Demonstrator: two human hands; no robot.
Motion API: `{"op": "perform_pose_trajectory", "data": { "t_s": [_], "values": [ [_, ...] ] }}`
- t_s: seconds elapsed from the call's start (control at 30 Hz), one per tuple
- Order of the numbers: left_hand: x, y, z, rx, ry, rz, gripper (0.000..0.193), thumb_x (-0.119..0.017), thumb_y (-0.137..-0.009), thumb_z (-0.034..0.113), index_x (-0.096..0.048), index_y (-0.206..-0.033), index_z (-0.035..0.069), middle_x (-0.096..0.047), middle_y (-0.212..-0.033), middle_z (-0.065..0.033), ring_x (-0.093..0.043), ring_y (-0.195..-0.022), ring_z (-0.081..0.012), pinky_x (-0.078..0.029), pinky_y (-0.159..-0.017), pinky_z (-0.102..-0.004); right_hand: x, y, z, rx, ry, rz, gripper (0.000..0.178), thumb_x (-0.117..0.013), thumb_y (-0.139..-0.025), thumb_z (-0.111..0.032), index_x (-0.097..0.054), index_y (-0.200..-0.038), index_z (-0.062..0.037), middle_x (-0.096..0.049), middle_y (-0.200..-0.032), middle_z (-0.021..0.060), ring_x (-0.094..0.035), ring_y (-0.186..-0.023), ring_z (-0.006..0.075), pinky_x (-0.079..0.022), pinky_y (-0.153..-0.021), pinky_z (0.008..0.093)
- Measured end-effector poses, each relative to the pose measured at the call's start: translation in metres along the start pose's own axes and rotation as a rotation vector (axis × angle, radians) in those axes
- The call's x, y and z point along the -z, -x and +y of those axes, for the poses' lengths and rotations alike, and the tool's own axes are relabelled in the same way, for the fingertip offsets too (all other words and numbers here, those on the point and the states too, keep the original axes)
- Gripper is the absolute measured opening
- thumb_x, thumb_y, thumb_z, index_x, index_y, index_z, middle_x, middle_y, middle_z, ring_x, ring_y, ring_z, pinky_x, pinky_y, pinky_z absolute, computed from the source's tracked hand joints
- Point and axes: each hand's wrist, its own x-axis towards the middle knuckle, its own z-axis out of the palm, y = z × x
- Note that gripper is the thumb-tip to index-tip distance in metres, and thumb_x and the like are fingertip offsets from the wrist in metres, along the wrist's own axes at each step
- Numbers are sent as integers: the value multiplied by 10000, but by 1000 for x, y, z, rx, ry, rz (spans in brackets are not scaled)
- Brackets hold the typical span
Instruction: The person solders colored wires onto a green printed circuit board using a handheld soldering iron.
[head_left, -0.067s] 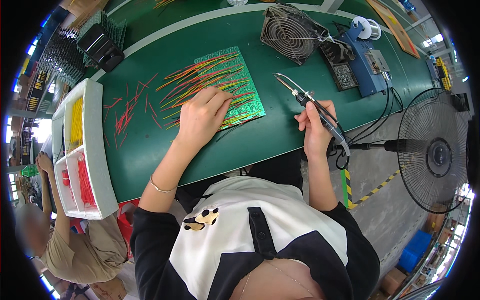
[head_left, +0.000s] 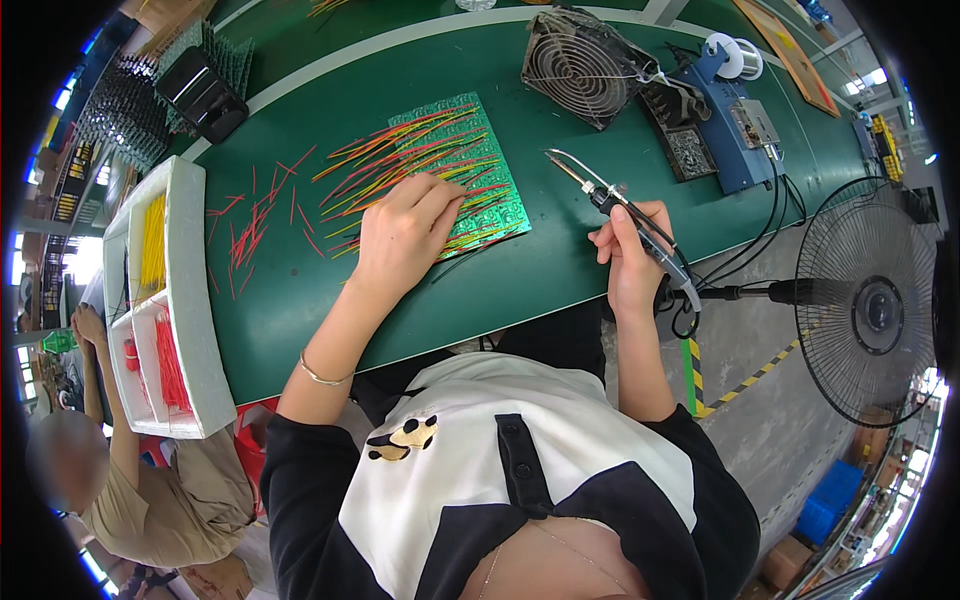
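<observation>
My left hand (head_left: 408,225) lies over a green circuit board panel (head_left: 512,212), its thumb and fingers pinched together at a thin wire near the board's middle. Rows of red, yellow and black wires (head_left: 375,155) stick out from the panel toward the left. The fingertips partly hide the wire's end. In my right hand (head_left: 632,262) is a soldering iron (head_left: 655,250) with a thin metal guide tube alongside its shaft. Its tip points up and left, above the table and apart from the board.
Loose red wires (head_left: 262,220) lie left of the board. A white foam box (head_left: 190,270) holds yellow and red wires. A square fan (head_left: 580,65), blue soldering station (head_left: 725,130) and solder spool (head_left: 735,57) stand at the back right. A floor fan (head_left: 870,305) is at right; a co-worker (head_left: 165,490) sits at left.
The soldering iron's tip has dipped very slightly down and left. My left hand stays in place on the board.
</observation>
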Motion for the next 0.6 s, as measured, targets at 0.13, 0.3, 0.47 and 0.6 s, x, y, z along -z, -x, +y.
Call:
{"op": "perform_pose_trajectory", "data": {
  "t_s": [0.13, 0.3, 0.47, 0.6],
  "values": [
    [0, 0, 0, 4, 5, 0, 48, -680, -767, 50, -667, -813, 44, -624, -777, -42, -602, -637, -198, -484, -543, -297, 3, 0, 2, -9, -36, -14, 160, -622, -862, -87, -479, -840, -19, -570, -606, 77, -496, -462, 100, -510, -570, 287],
    [-1, 2, -1, 5, 0, -8, 67, -666, -759, 60, -649, -822, 76, -600, -772, -28, -611, -697, -198, -489, -552, -307, 1, 0, 0, 2, 13, -17, 152, -588, -890, -112, -463, -844, -39, -535, -602, 68, -452, -444, 90, -508, -573, 258],
    [0, 2, 0, -34, -16, 13, 46, -678, -761, 34, -659, -801, 47, -612, -767, -39, -595, -615, -185, -481, -526, -280, 1, 0, -1, 6, 0, -20, 157, -592, -889, -116, -462, -846, -38, -535, -603, 67, -455, -446, 91, -508, -571, 257],
    [2, 2, 0, -7, -3, 6, 48, -671, -769, 29, -655, -811, 47, -607, -779, -37, -592, -598, -174, -479, -515, -273, 2, 0, 1, -1, -26, -14, 159, -608, -876, -102, -471, -843, -29, -549, -604, 70, -474, -457, 94, -506, -570, 270]
  ]
}}
